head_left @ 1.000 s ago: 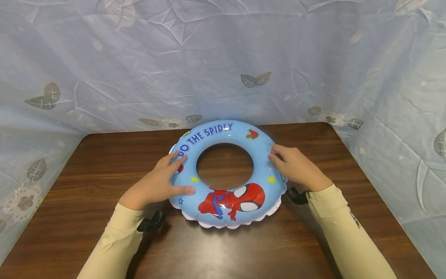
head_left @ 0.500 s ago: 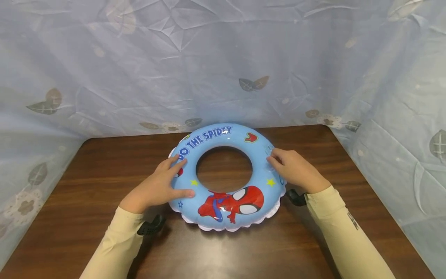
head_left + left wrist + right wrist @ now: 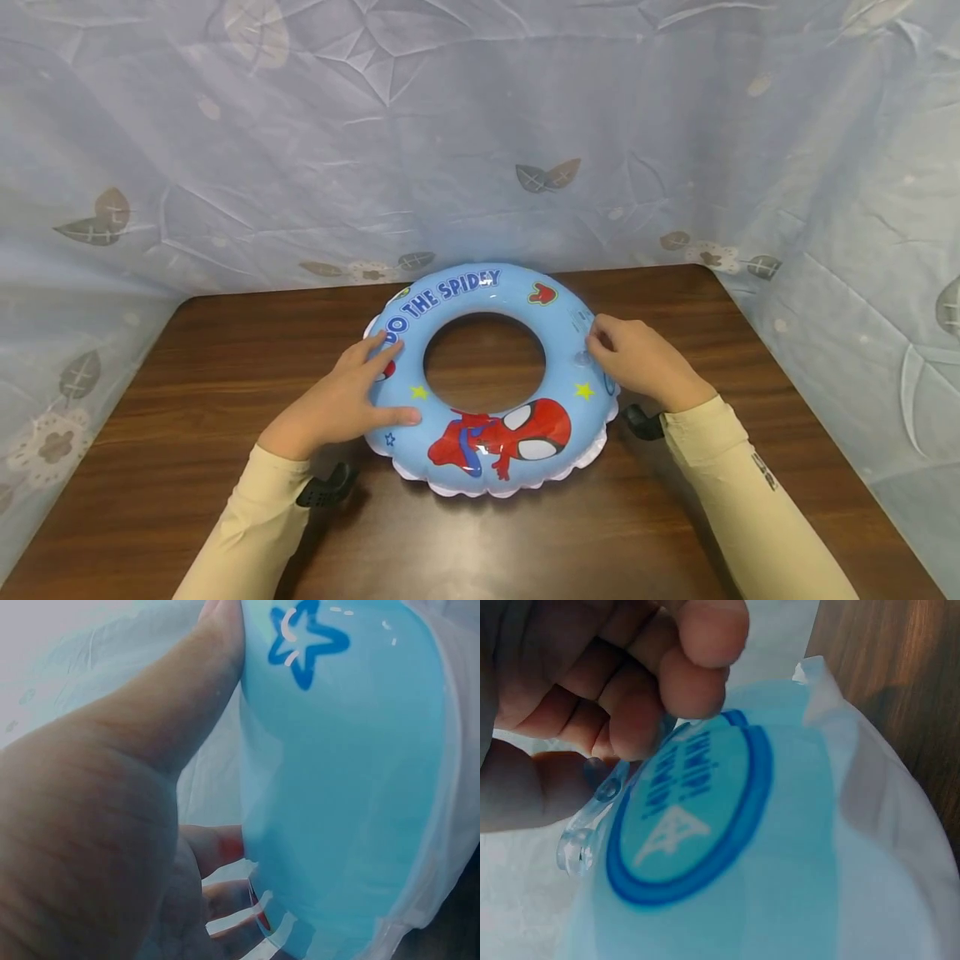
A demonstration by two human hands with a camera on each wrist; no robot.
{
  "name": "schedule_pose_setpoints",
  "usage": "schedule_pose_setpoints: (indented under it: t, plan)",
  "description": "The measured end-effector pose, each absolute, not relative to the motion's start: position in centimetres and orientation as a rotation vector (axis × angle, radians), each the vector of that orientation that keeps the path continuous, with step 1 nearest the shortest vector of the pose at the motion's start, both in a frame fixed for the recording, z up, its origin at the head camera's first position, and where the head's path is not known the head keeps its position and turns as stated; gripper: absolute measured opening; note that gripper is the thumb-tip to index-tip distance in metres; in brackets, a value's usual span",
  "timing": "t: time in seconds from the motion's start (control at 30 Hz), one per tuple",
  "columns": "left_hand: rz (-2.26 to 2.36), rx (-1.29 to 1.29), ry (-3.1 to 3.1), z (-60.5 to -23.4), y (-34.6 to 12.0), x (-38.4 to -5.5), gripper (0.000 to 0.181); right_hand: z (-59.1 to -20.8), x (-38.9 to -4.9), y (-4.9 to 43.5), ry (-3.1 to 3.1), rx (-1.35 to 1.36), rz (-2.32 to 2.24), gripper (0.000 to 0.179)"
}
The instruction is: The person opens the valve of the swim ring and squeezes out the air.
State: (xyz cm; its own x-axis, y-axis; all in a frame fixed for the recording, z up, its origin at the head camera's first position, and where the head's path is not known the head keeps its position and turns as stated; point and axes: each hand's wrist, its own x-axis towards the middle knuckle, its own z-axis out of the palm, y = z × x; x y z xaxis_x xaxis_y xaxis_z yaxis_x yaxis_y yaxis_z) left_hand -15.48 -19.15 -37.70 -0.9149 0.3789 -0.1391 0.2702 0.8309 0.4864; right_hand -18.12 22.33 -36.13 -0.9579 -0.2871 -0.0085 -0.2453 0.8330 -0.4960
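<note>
A light-blue inflatable swim ring (image 3: 480,287) with a red cartoon figure and blue lettering lies flat on the brown table. My left hand (image 3: 337,392) rests on its left side, thumb and fingers spread over the tube; the left wrist view shows the thumb by a blue star print (image 3: 304,645). At the ring's right side is my right hand (image 3: 637,358), fingers curled. Seen from the right wrist, a clear plastic air valve (image 3: 577,851) stands out from the tube, and the thumb and fingertips pinch its upper part, which they partly hide.
The wood-grain table (image 3: 225,350) runs up to a pale, leaf-printed cloth (image 3: 450,125) hung behind it and along both sides. Black wrist mounts (image 3: 327,485) sit beneath the sleeves. A scalloped white edge (image 3: 501,492) rims the ring.
My right fingertips have shifted slightly right over the tube, so more of the clear valve shows below them. The left hand keeps its place, and the ring stays put.
</note>
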Motion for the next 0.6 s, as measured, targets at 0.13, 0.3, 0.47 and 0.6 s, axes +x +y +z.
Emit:
schedule_pose_setpoints:
  t: [0.13,0.3,0.47,0.6]
  plan:
    - [0.698,0.504,2.78,-37.7,-19.07,-15.5,0.115,-36.31,-18.15,22.41,2.928,-0.429,-0.77,0.014]
    - [0.694,0.509,2.778,-37.56,-18.94,-15.5,0.114,-36.34,-18.1,22.45,2.926,-0.44,-0.763,0.015]
    - [0.689,0.507,2.781,-37.63,-18.95,-15.55,0.115,-36.29,-18.1,22.39,2.929,-0.441,-0.757,0.015]
    - [0.682,0.496,2.78,-37.7,-19.06,-15.48,0.115,-36.29,-18.11,22.29,2.918,-0.453,-0.753,0.016]
